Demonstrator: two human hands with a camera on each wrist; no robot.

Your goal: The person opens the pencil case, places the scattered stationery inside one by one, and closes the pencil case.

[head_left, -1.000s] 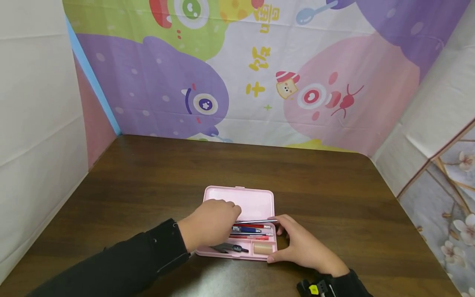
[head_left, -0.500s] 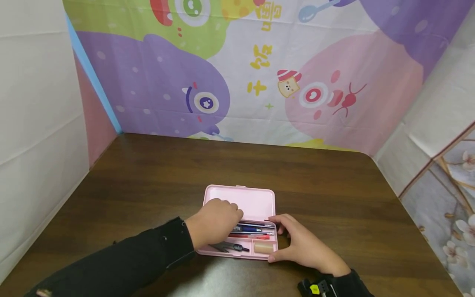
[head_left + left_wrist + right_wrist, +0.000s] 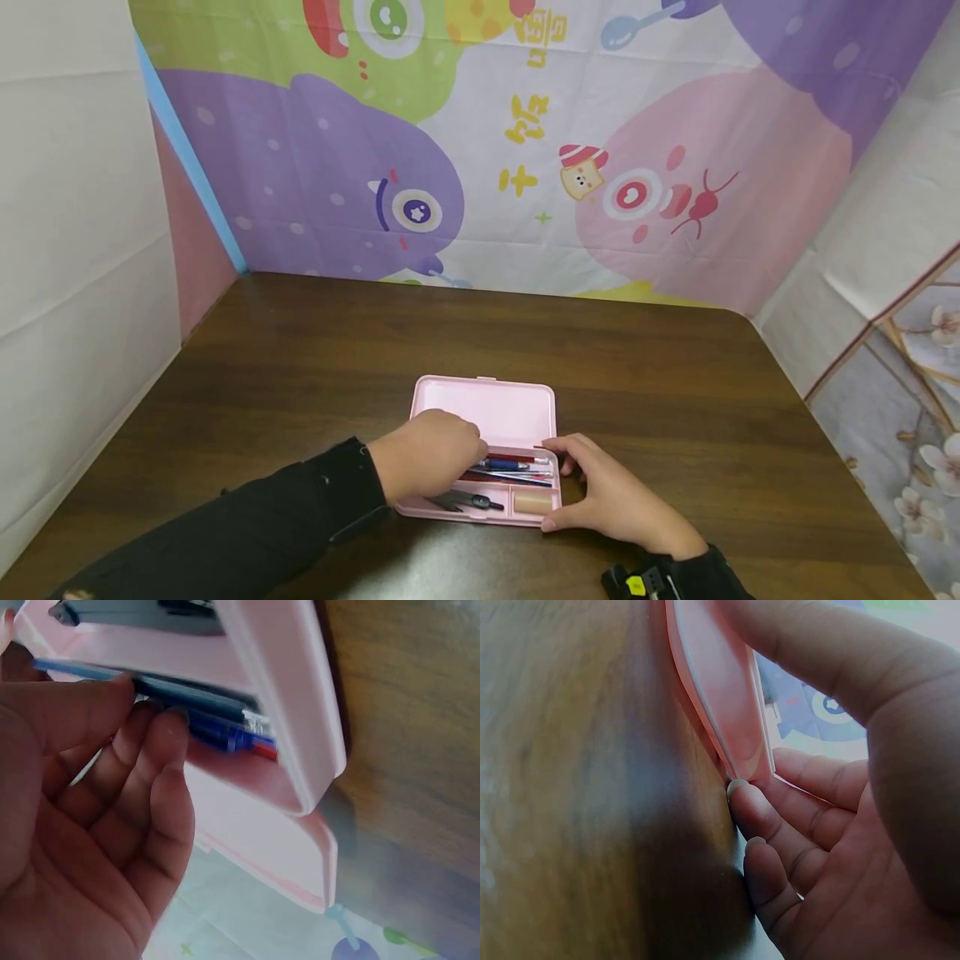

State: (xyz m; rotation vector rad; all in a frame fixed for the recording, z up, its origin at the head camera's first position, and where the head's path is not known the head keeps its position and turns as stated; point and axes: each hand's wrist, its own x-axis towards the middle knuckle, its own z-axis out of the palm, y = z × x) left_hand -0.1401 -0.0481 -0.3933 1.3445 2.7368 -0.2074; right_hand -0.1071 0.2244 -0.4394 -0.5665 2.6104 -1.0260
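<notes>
An open pink pencil case (image 3: 480,518) lies on the table, its lid (image 3: 517,412) folded back. Over its left part is my left hand (image 3: 431,454); in the left wrist view the thumb and fingers pinch a slim dark blue pencil (image 3: 196,695) inside the case. Close to those fingertips lies a blue pen (image 3: 217,736). My right hand (image 3: 611,496) holds the case's right end, thumb at the front corner and fingers at the back. In the front compartments sit a dark drawing compass (image 3: 476,500) and a beige eraser-like block (image 3: 532,502). My left hand hides the case's left end.
The brown wooden table (image 3: 300,350) extends around the case. A patterned cloth (image 3: 525,242) hangs behind it, and white cloth (image 3: 82,208) stands at the left side. A flowered panel (image 3: 900,433) is at the right.
A silvery pencil raised along the case's back edge has gone down into the long compartment. Dark pencils now cover the red pen near the divider. My right hand has stayed in place.
</notes>
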